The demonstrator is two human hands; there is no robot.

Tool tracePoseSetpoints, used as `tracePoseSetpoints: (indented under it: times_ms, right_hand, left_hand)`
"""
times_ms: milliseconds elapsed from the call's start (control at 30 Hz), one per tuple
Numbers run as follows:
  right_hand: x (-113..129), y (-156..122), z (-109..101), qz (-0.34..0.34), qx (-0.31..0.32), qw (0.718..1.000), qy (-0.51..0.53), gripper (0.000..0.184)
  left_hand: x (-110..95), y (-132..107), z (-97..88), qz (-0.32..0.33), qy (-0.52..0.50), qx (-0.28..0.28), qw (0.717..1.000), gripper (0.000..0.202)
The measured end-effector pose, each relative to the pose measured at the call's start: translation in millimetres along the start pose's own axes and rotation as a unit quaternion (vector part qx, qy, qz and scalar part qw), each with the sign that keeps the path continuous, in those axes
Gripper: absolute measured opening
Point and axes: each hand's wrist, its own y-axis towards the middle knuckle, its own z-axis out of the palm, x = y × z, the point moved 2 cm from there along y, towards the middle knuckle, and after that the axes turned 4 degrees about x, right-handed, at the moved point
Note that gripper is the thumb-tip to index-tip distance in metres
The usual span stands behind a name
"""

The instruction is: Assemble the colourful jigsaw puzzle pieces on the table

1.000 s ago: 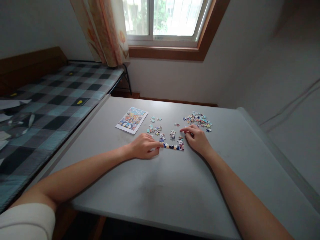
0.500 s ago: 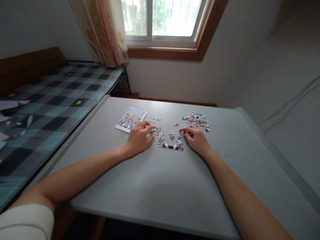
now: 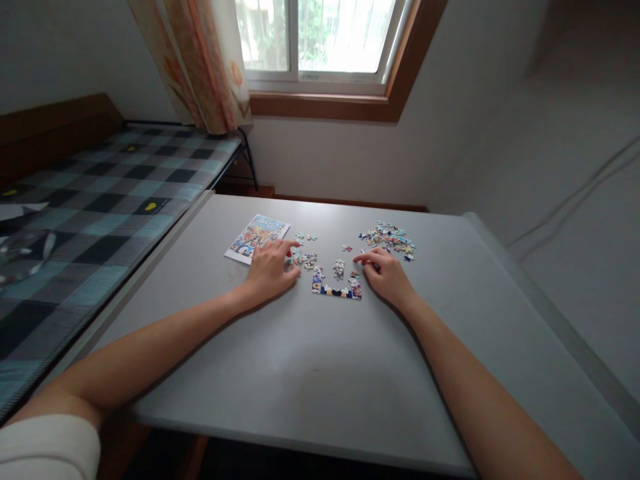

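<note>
The left hand (image 3: 270, 270) lies flat with its fingers (image 3: 289, 248) loosely spread, holding nothing, touching the small cluster of loose pieces (image 3: 306, 259) at their three o'clock on the counter (image 3: 320, 373).

Colourful loose puzzle pieces (image 3: 306, 259), flat

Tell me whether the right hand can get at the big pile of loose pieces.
Probably yes: the right hand rests just short of the pile, with only bare table between.
</note>
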Motion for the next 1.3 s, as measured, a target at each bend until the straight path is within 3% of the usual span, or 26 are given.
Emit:
tracePoseSetpoints:
  times_ms: [200, 533, 900, 1300]
  right_hand:
    - [0, -1, 0, 0.005, 0.0, 1.0, 0.0, 0.03]
    - [2, -1, -1, 0.011, 0.004, 1.0, 0.006, 0.03]
    - [2, -1, 0, 0.013, 0.003, 1.0, 0.007, 0.03]
    - [2, -1, -1, 0.003, 0.002, 1.0, 0.003, 0.03]
  left_hand:
    - [3, 2, 1.3, -0.001, -0.019, -0.001, 1.0, 0.032]
    - [14, 11, 7.6, -0.018, -0.179, 0.014, 0.984, 0.029]
    - [15, 9, 7.5, 0.029, -0.219, -0.007, 0.975, 0.03]
    - [11, 10, 5.4, 0.042, -0.237, 0.007, 0.971, 0.021]
